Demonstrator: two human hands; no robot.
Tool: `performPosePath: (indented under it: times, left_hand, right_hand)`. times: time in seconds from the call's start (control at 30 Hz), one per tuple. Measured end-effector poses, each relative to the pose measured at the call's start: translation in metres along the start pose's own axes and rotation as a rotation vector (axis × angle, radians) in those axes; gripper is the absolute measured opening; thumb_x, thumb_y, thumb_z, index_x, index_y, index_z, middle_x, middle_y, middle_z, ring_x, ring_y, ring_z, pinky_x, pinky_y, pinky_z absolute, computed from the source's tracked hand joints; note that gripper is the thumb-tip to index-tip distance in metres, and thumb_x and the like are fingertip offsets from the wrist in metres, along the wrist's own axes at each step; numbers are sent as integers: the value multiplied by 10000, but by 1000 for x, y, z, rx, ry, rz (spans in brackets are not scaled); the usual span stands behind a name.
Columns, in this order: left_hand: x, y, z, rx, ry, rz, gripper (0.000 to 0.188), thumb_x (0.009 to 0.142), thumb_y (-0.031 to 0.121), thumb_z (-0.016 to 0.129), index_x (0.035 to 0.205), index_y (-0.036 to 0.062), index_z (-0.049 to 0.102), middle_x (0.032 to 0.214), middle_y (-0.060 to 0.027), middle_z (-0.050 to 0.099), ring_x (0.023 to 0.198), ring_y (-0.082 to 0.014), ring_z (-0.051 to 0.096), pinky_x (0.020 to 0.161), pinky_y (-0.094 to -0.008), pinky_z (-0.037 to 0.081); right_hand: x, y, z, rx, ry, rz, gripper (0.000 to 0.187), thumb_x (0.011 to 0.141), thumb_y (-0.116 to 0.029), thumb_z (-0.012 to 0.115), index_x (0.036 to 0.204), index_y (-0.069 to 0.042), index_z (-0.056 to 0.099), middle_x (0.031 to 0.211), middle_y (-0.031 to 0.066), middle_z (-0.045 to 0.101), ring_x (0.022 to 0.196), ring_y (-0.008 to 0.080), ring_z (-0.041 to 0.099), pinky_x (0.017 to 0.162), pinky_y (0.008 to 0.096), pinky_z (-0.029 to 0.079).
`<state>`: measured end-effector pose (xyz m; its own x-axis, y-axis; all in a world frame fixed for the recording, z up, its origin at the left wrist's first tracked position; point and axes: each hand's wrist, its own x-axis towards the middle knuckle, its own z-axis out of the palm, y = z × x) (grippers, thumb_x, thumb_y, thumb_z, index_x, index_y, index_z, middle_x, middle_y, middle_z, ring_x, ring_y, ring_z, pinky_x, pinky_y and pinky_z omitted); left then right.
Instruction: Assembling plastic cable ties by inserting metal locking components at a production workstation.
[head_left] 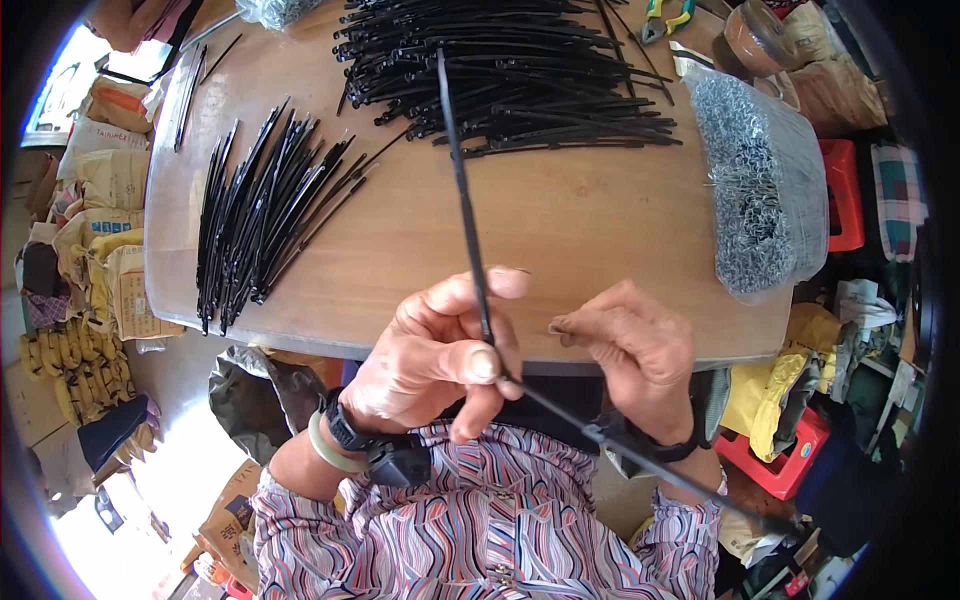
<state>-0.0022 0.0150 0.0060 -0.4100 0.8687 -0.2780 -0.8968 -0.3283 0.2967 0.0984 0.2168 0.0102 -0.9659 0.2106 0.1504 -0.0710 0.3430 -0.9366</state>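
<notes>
Your two hands work apart at the near edge of a wooden table (580, 230), the left hand (415, 365) closed about a long black strip (464, 185), thumb on one side and fingers on the other. Your right hand (645, 345) stands just beside it, thumb and fingertips pinched together and clear of the strip; whether they grip something tiny cannot be told. From your left hand, one end of the strip reaches out beyond your fingers, the other slants down to the right, across the view of your right wrist.

Straight beyond your hands lies a large heap of black strips (520, 85); to the left of your left hand, a smaller bundle (270, 215). Beyond your right hand, toward the table's right edge, sits a clear bag of small metal pieces (750, 190).

Slim and smooth, the strip should prove light, springy and slightly slippery, hardly fragile. It is likely best pinched near its middle, where your left hand has it, lest the long ends sway.
</notes>
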Motion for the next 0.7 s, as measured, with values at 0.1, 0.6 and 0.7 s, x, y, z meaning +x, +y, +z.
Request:
performPosePath:
  times: [0.1, 0.6, 0.7]
  left_hand:
    - [2, -3, -2, 107, 21, -20, 578, 897, -20, 678, 1437, 71, 493, 856, -237, 678, 473, -256, 628, 399, -314, 491]
    - [5, -8, -5, 59, 32, -99, 559, 911, -8, 675, 1434, 58, 489, 873, -214, 696, 506, -233, 650, 424, -298, 517]
    - [-3, -8, -1, -96, -42, 0, 599, 878, 15, 719, 1428, 102, 498, 732, -276, 612, 396, -279, 592, 333, -300, 478]
  right_hand:
    - [8, -8, -4, -13, -45, -66, 238, 783, 109, 667, 959, -27, 753, 809, 67, 653, 690, 181, 671, 569, 297, 520]
    - [16, -5, 8, -194, -77, -218, 293, 690, 108, 670, 932, -39, 742, 745, 58, 599, 644, 227, 646, 525, 335, 507]
    - [10, 5, 2, -227, -119, -153, 292, 719, 119, 646, 940, -36, 757, 773, 64, 637, 669, 213, 662, 565, 315, 519]
